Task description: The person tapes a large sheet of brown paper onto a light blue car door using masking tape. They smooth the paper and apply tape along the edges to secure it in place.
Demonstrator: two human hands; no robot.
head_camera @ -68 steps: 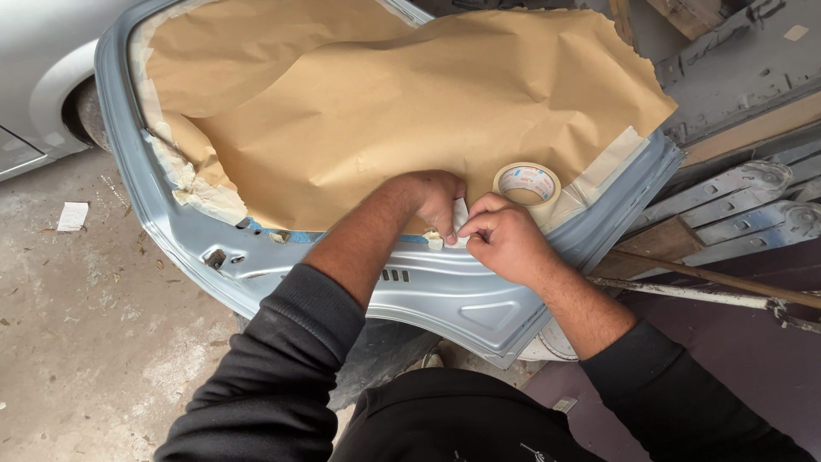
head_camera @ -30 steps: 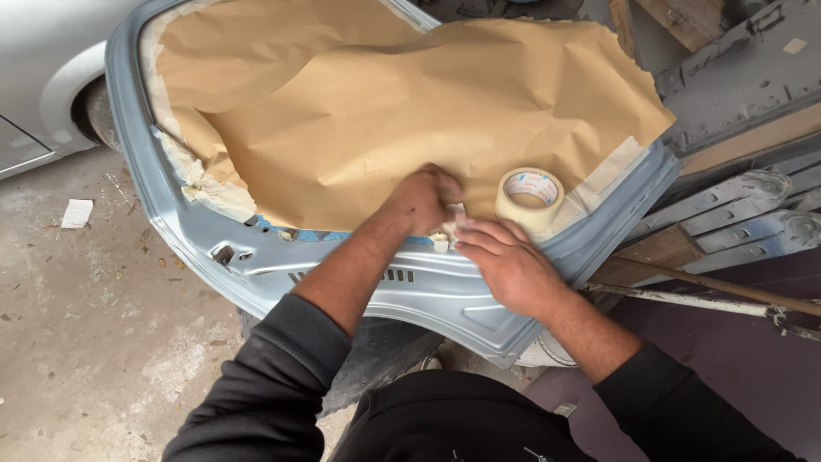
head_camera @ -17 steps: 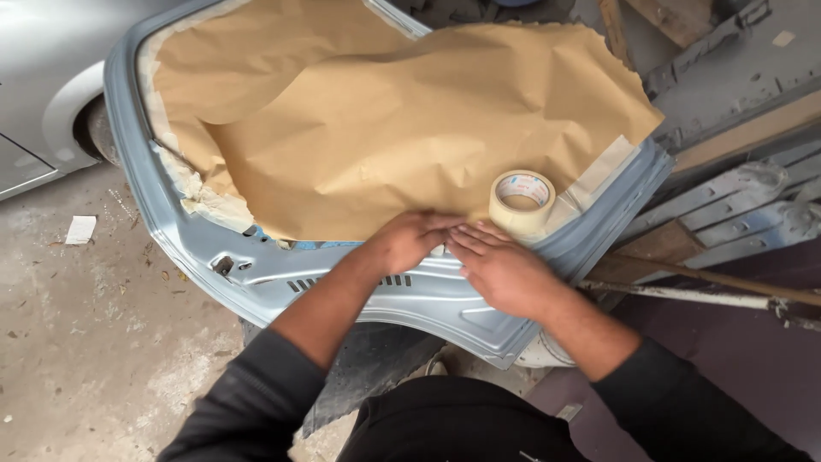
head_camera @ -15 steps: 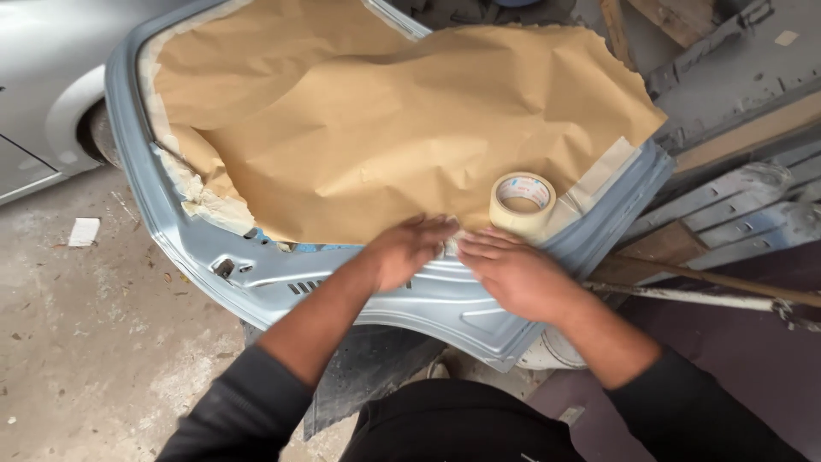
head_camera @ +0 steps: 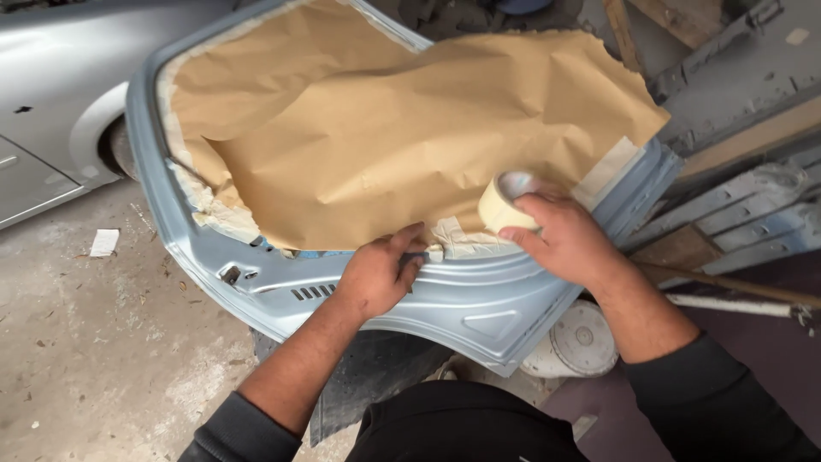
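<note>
The right hand [head_camera: 569,239] grips the masking tape roll [head_camera: 505,201] at the brown masking paper's [head_camera: 410,128] lower edge. The left hand [head_camera: 376,274], just left of it, presses what looks like tape end onto the light-blue car panel [head_camera: 462,299].

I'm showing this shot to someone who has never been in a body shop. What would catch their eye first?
First, the big sheet of brown masking paper covering the middle of a pale blue car door panel that fills the frame. Next, the right hand gripping a roll of masking tape at the paper's lower edge, while the left hand presses on the panel beside it.
</note>
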